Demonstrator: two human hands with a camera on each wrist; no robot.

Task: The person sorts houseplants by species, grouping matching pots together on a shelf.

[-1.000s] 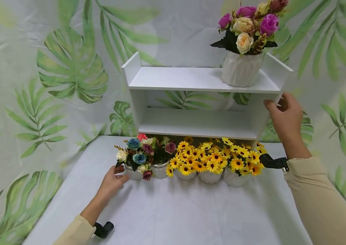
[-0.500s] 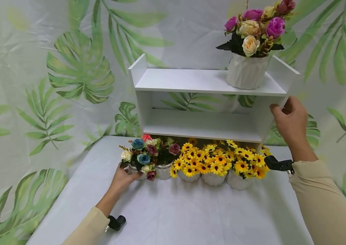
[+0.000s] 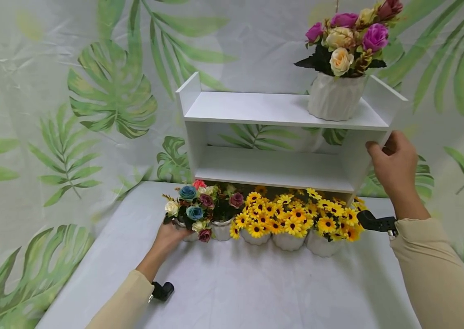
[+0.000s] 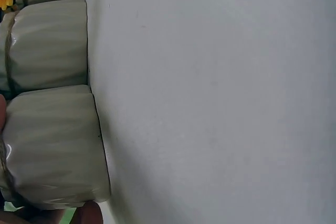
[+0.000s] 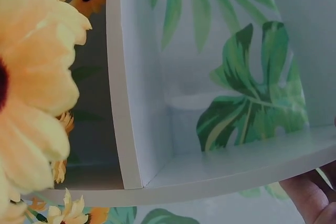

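Observation:
At the left end of a row, my left hand [image 3: 169, 236] holds a white pot [image 4: 55, 150] of artificial flowers [image 3: 191, 205] in blue, cream and mauve. In the left wrist view a fingertip [image 4: 90, 213] lies against the pot's side, and another finger shows at the left edge; the rest of the hand is out of frame. My right hand [image 3: 397, 169] grips the right side panel of a white two-tier shelf [image 3: 273, 162], thumb on the inner face. The right wrist view shows its fingers [image 5: 310, 195] at the panel's edge.
A white pot [image 3: 336, 98] of purple and cream roses stands on the shelf's top right. Along the shelf's foot are a mauve rose pot [image 3: 221, 230] and several pots of yellow daisies [image 3: 293, 219]. A leaf-print cloth [image 3: 113, 87] hangs behind the white-covered table [image 3: 256, 288].
My left hand has moved in from the left and closed around the leftmost pot. The right hand keeps its grip on the shelf. The whole head view has shifted slightly.

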